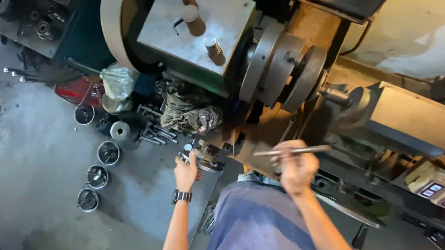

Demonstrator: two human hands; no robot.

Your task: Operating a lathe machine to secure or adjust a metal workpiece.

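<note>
Head view, looking down past my torso at a lathe; I take its chuck (279, 69) as the landmark. My right hand (295, 168) is below the chuck, closed round a thin metal rod (292, 150) held roughly level across the carriage, I judge to keep it off the spinning parts; the rod sticks out past both sides of the fist. My left hand (185, 173), wristwatch on, is down-left of the chuck, fingers curled onto a round metal handwheel (204, 162) at the machine's front, a grip that suits turning it, though the palm hides how firmly it closes. Left of the chuck a crumpled rag (190, 111) lies on the bed with loose bolts (156, 134) beside it. Far left, on the floor, a row of small steel cups (97, 176). I cannot tell whether the chuck holds a workpiece: the tailstock (404, 118) side is blurred, and my shirt cuts off the lower apron.
</note>
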